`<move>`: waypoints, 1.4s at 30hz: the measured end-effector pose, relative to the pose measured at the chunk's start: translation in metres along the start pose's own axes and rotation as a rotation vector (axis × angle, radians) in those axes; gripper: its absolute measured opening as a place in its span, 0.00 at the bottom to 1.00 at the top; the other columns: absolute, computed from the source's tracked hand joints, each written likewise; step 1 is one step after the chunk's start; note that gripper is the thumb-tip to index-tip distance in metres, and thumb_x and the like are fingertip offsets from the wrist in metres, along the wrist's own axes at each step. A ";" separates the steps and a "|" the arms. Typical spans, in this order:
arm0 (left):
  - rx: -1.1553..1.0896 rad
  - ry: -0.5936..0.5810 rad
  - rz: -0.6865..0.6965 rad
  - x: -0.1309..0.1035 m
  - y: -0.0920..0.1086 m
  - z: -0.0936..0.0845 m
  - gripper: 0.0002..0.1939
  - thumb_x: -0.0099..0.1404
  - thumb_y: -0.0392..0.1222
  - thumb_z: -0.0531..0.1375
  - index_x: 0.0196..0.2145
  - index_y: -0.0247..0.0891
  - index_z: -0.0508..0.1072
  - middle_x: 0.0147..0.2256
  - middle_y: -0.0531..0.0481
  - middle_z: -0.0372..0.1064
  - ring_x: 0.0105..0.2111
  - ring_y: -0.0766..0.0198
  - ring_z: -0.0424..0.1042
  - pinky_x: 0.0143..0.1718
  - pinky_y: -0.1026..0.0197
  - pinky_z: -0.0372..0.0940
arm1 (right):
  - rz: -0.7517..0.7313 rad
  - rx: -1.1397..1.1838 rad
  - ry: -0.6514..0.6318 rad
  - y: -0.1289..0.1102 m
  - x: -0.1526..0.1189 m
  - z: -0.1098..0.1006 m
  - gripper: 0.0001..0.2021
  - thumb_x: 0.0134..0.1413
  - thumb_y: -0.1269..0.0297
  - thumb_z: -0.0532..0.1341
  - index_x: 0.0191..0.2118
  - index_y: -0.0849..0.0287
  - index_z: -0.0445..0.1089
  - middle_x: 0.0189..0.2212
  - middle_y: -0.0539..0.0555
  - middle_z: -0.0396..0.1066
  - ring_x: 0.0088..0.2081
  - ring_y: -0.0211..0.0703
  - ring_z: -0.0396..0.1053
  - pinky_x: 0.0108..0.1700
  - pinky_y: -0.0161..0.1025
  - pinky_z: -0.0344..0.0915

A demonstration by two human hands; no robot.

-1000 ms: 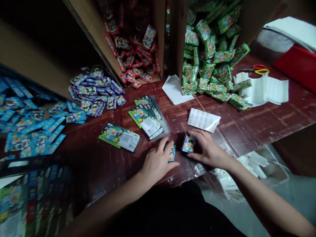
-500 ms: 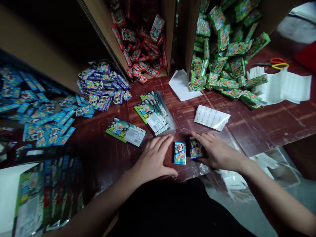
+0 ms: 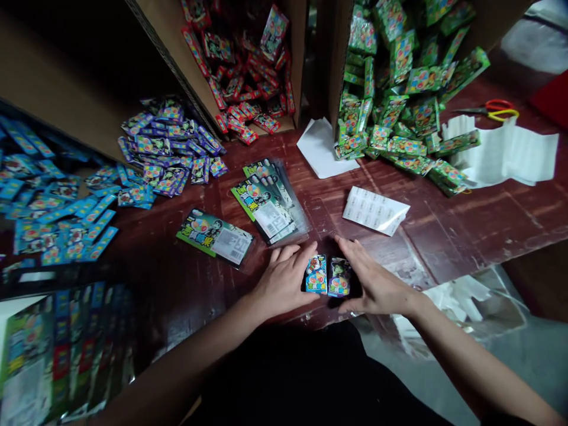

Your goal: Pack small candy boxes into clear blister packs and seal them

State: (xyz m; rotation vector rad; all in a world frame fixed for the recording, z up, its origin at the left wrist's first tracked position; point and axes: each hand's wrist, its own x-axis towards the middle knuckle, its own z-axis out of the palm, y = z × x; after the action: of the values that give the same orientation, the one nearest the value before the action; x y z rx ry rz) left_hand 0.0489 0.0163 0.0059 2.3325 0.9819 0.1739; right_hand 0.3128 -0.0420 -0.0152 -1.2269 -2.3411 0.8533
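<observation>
Two small printed candy boxes stand side by side on the table before me, a blue box [image 3: 316,274] on the left and a purple box [image 3: 339,277] on the right, almost touching. My left hand [image 3: 286,281] curves round the left side of the blue box, thumb apart from the fingers and touching its edge. On the other side, my right hand [image 3: 377,281] cups the purple box, its index finger beyond the top and its thumb below. Just past my left hand lie a stack of printed clear sleeves [image 3: 268,204] and a single printed sleeve [image 3: 217,236].
Heaps of blue boxes [image 3: 66,219], purple boxes [image 3: 173,148], red boxes [image 3: 248,77] and green boxes [image 3: 399,118] spill from cartons. A sticker sheet [image 3: 375,210], white paper [image 3: 326,148] and scissors [image 3: 499,109] lie on the table. Filled packs [image 3: 66,349] sit lower left.
The purple box has moved left with my right hand, up against the blue one. My left hand has come in to the blue box's side. The view has shifted slightly.
</observation>
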 end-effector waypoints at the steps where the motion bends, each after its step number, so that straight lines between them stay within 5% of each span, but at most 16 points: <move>1: 0.000 -0.004 -0.002 0.001 0.001 0.001 0.53 0.56 0.52 0.70 0.70 0.40 0.48 0.61 0.41 0.67 0.61 0.44 0.59 0.59 0.42 0.51 | -0.008 -0.009 0.003 0.001 0.000 0.002 0.64 0.49 0.41 0.69 0.74 0.60 0.24 0.73 0.72 0.41 0.72 0.66 0.44 0.70 0.70 0.40; 8: 0.062 -0.047 0.025 0.004 0.010 0.004 0.59 0.54 0.55 0.71 0.72 0.40 0.43 0.63 0.35 0.63 0.64 0.42 0.58 0.61 0.42 0.53 | -0.028 0.047 0.113 0.000 0.008 0.016 0.52 0.58 0.51 0.67 0.74 0.56 0.31 0.66 0.68 0.59 0.67 0.62 0.58 0.68 0.67 0.53; 13: 0.350 -0.151 0.018 -0.025 -0.045 -0.075 0.61 0.53 0.58 0.71 0.73 0.43 0.40 0.73 0.36 0.38 0.71 0.37 0.41 0.68 0.36 0.39 | 0.074 0.122 0.219 0.002 -0.007 0.010 0.49 0.55 0.54 0.69 0.73 0.52 0.40 0.64 0.64 0.63 0.65 0.63 0.61 0.66 0.66 0.58; 16: 0.506 -0.234 -0.062 -0.046 -0.088 -0.123 0.50 0.58 0.43 0.67 0.71 0.43 0.47 0.72 0.38 0.44 0.72 0.41 0.41 0.68 0.34 0.34 | 0.133 0.284 0.281 0.000 -0.009 0.007 0.50 0.52 0.53 0.71 0.73 0.51 0.41 0.64 0.63 0.63 0.63 0.62 0.64 0.63 0.63 0.63; 18: 0.533 -0.262 -0.079 -0.055 -0.099 -0.134 0.44 0.58 0.37 0.64 0.69 0.42 0.53 0.69 0.39 0.54 0.70 0.45 0.48 0.69 0.35 0.34 | 0.110 0.308 0.294 -0.006 -0.003 0.009 0.50 0.52 0.53 0.71 0.73 0.50 0.41 0.64 0.62 0.62 0.64 0.63 0.63 0.64 0.63 0.63; 20: 0.522 -0.218 -0.079 -0.061 -0.091 -0.126 0.41 0.58 0.39 0.64 0.67 0.40 0.57 0.65 0.39 0.61 0.66 0.46 0.57 0.69 0.36 0.36 | 0.078 0.214 0.391 -0.015 0.008 0.012 0.49 0.52 0.53 0.71 0.72 0.49 0.42 0.62 0.62 0.64 0.63 0.64 0.63 0.64 0.66 0.61; 24: 0.420 -0.069 -0.071 -0.067 -0.043 -0.083 0.44 0.59 0.49 0.66 0.68 0.37 0.55 0.61 0.37 0.62 0.60 0.45 0.63 0.66 0.40 0.48 | 0.107 -0.021 0.616 -0.034 0.030 0.022 0.46 0.53 0.54 0.70 0.71 0.48 0.45 0.59 0.63 0.64 0.60 0.66 0.64 0.60 0.66 0.64; 29: 0.377 0.072 -0.120 -0.062 -0.015 -0.048 0.43 0.60 0.48 0.64 0.68 0.38 0.54 0.59 0.38 0.62 0.57 0.43 0.63 0.59 0.42 0.57 | 0.072 -0.055 0.349 -0.038 0.026 0.029 0.42 0.58 0.52 0.66 0.71 0.53 0.45 0.59 0.64 0.65 0.59 0.63 0.64 0.64 0.67 0.58; 35: 0.327 -0.084 0.058 -0.051 -0.019 -0.040 0.42 0.60 0.46 0.65 0.68 0.38 0.54 0.61 0.38 0.60 0.59 0.43 0.61 0.62 0.42 0.53 | -0.083 -0.005 0.083 -0.028 0.014 0.025 0.46 0.57 0.52 0.67 0.72 0.55 0.41 0.58 0.63 0.67 0.60 0.58 0.65 0.70 0.68 0.46; 42: 0.224 -0.149 0.098 -0.044 -0.026 -0.034 0.43 0.59 0.48 0.65 0.68 0.43 0.53 0.61 0.42 0.60 0.60 0.46 0.60 0.63 0.47 0.54 | -0.111 0.046 0.052 -0.013 0.019 0.021 0.49 0.55 0.54 0.69 0.73 0.56 0.38 0.65 0.66 0.61 0.65 0.60 0.61 0.70 0.68 0.45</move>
State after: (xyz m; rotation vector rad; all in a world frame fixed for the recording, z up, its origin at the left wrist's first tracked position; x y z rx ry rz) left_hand -0.0098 0.0163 0.0232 2.5569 0.8510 -0.0752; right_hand 0.2821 -0.0391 -0.0221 -1.0765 -2.3114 0.8232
